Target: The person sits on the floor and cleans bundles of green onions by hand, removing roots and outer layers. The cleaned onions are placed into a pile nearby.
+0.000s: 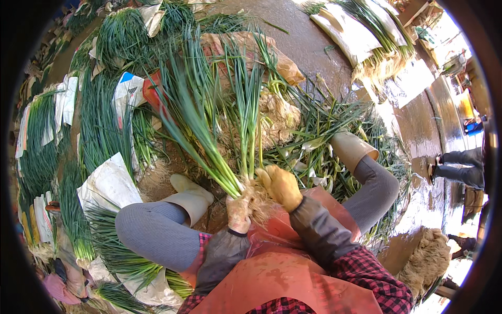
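My left hand (238,215), in a soiled pale glove, grips a bunch of green onions (225,174) near the root end. The long green leaves point away from me, and the stringy roots (262,208) hang between my hands. My right hand (281,187), in a yellow-tan glove, is at the base of a few more upright stalks (250,145). Its curled fingertips meet a thin stalk there. Beyond my hands lies a heap of green onions with tangled, pale roots (279,117), partly on a brown sack (284,64).
Stripped leaves (329,153) cover the ground around my right boot (349,147). Onion bundles (104,121) with white wrappings (108,182) line the left side. Another wrapped bundle (372,39) lies on the wet floor at upper right. A person's legs (461,167) show at the far right.
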The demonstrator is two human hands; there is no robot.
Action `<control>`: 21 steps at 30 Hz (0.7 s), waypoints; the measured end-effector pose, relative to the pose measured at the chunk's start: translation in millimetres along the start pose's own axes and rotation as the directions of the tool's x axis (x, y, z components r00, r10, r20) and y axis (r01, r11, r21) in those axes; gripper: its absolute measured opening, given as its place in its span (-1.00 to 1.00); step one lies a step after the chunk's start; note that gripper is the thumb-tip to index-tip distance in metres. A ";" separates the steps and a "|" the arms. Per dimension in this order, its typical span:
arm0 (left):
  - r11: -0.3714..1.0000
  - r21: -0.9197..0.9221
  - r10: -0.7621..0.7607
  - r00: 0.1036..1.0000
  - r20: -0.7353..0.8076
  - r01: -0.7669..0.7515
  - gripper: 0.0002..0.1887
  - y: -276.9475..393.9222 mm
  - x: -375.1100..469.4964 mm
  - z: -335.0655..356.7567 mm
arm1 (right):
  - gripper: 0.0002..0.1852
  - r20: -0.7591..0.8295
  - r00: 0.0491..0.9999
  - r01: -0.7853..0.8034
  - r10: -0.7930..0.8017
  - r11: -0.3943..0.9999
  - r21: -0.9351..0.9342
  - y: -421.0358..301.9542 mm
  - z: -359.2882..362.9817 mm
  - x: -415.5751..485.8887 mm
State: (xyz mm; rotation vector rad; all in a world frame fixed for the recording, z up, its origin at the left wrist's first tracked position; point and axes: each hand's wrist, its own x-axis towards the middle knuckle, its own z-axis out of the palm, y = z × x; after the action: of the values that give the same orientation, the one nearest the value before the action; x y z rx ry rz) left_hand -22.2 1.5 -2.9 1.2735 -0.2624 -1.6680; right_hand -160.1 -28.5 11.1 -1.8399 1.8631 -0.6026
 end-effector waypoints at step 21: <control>0.987 0.131 -0.135 0.941 0.311 0.099 -0.82 6.6 -9.9 13.2 | -0.64 -0.085 0.934 -0.348 0.348 0.937 0.019 20.3 -32.6 52.4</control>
State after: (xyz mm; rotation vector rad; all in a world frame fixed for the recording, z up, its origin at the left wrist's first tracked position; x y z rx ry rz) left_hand -29.8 1.2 13.1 1.1131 -0.4904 -1.9871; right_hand -196.2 -80.7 24.4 -1.4474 2.1760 -0.5640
